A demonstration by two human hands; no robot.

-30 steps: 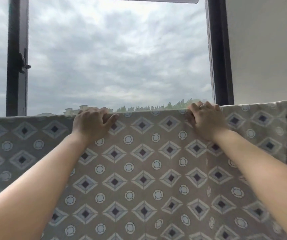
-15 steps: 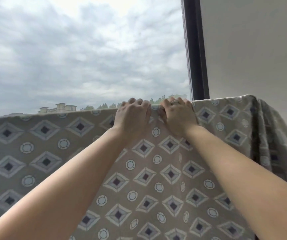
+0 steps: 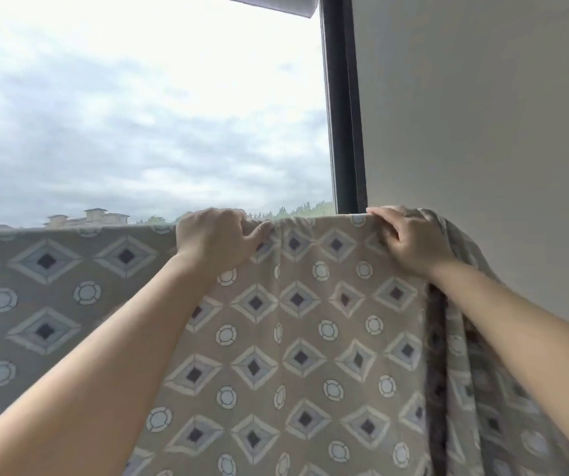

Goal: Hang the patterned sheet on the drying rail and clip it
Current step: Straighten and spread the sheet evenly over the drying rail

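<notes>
Sheet [image 3: 297, 338] seems soft, light and apt to bunch; we hold its top fold, left hand [image 3: 212, 240] and right hand [image 3: 413, 243] both clutching it.

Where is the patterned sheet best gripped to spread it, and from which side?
Probably its top fold, from the near side, fingers hooked over and thumb in front, as left hand and right hand do. The patterned sheet bends over a straight edge there; the gathered folds at right hang loose.
</notes>
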